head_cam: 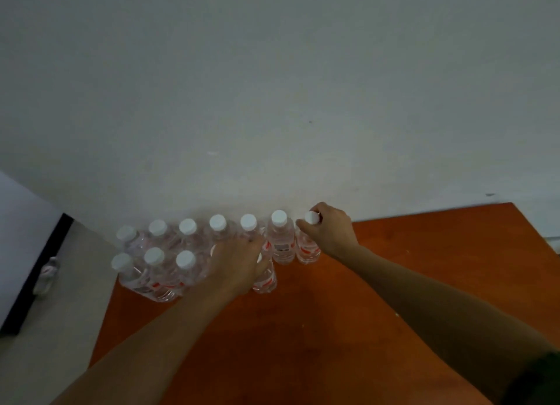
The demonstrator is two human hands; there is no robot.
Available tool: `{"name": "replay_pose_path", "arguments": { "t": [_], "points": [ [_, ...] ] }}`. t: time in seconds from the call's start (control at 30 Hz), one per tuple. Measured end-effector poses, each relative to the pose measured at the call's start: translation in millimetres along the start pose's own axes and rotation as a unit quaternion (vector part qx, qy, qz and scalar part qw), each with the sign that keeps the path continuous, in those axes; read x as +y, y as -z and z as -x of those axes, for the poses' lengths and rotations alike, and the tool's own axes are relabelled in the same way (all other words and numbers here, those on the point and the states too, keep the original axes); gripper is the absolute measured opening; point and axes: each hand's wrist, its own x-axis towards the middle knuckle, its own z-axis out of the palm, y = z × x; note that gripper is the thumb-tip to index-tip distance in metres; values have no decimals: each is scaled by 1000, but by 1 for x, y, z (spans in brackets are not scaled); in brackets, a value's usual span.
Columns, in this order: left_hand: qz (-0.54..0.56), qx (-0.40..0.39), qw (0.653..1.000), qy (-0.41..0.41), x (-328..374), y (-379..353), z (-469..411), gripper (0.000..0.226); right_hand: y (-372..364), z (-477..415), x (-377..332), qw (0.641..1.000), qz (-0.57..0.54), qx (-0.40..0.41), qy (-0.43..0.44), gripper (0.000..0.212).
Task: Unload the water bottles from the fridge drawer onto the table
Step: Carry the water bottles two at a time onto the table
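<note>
Head view. The water bottles (188,227) stand upright in two rows at centre frame, packed against the wall (272,101) at the back edge of the table (394,253). We judge this keeps the front of the table free for more.

Right hand (330,232), right of centre: fingers curled round the neck of the end bottle (307,250), white cap showing above the grip. The bottle sits at the right end of the back row, apparently just being set down.

Left hand (239,262), centre: closed over the top of the front bottle (266,279), hiding its cap and extending the shorter front row.

Far left edge: a blurred shape, possibly another bottle; we cannot be sure.
</note>
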Motion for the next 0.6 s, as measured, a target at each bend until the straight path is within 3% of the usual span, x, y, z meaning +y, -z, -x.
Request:
{"name": "replay_pose_path", "arguments": {
  "t": [0.37,0.5,0.6],
  "points": [
    [26,41,999,0,-2,12,15,45,24,37,-4,997,-37,-35,-62,59],
    [26,27,996,-83,16,29,50,38,39,94,0,995,-6,-5,-101,51],
    [99,-9,988,-120,37,35,80,35,48,151,6,992,17,-4,-125,47]
  ]
}}
